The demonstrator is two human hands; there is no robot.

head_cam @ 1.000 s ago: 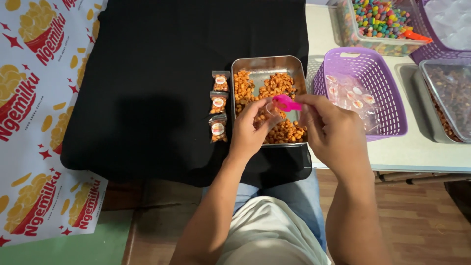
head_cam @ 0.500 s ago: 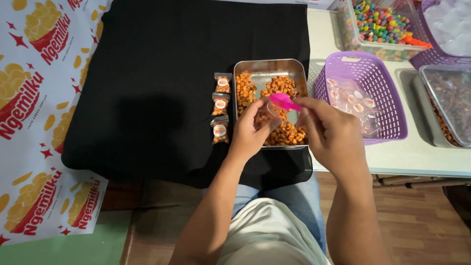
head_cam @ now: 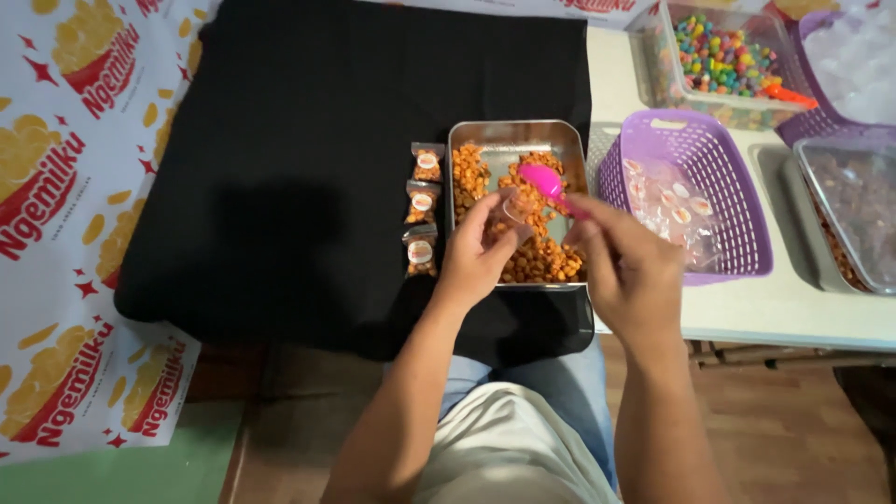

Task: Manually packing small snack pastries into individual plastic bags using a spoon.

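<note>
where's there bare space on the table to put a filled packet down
The black cloth is bare left of the three small packets. A white strip of table lies in front of the purple basket. Crowded: the metal tray under both hands, and the bins at right.

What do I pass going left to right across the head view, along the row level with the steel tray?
Printed red-and-white sheet → black cloth → column of three small filled packets → steel tray of orange snacks → pink scoop → purple basket → grey tray of dark pieces.
</note>
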